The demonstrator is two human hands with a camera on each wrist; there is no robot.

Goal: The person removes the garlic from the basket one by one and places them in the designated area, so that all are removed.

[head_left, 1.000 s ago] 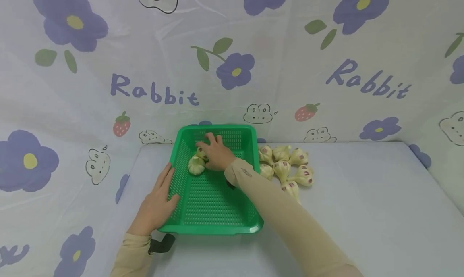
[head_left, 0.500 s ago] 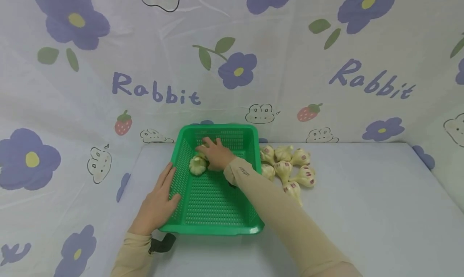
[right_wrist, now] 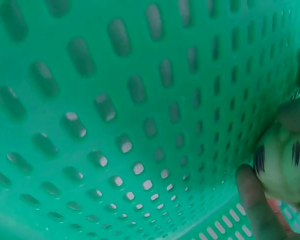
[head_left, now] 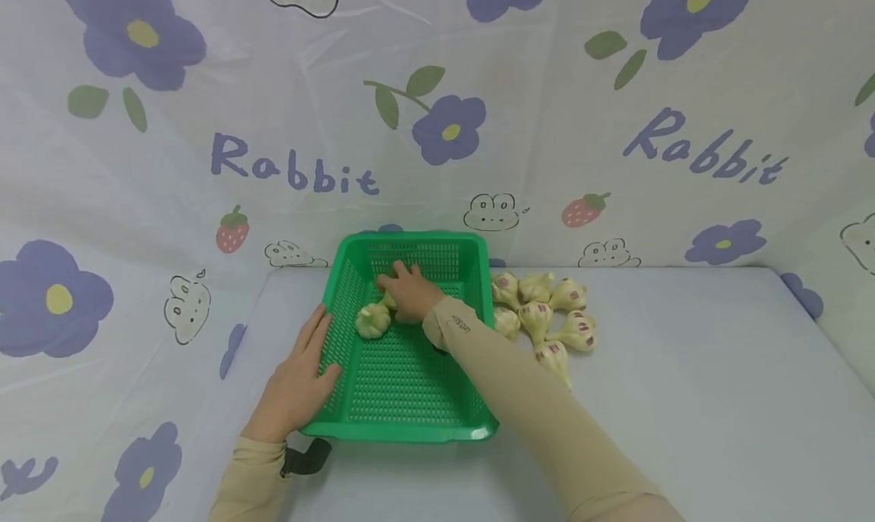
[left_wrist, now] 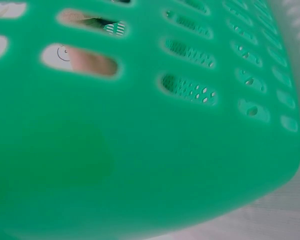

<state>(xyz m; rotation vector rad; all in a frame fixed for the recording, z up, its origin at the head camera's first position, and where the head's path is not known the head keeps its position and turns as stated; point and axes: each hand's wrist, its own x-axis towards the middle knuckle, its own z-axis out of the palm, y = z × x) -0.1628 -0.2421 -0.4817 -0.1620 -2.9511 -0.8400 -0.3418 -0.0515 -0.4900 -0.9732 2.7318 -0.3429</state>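
Observation:
A green perforated plastic basket (head_left: pixel 403 432) stands on the table with garlic at its far left inside. My right hand (head_left: pixel 409 292) reaches into it, and in the right wrist view its fingers (right_wrist: pixel 255 197) lie around a garlic bulb (right_wrist: pixel 282 162) with dark purple marks. From the head view most of that bulb is hidden by the hand. Just left of it another garlic bulb (head_left: pixel 373 321) lies on the basket floor. My left hand (head_left: pixel 294 389) rests along the basket's left side with its fingers stretched out. The left wrist view is filled by the basket wall (left_wrist: pixel 140 150).
Several garlic bulbs (head_left: pixel 535 318) with long necks lie grouped right of the basket. Behind the pale table (head_left: pixel 683 400) hangs a white cloth (head_left: pixel 533 127) printed with purple flowers. The right forearm crosses the basket's right rim (head_left: pixel 484 279).
The right hand has shifted slightly right inside the basket. The uncovered garlic bulb has turned and moved a little nearer. The left hand has stayed at the basket's side.

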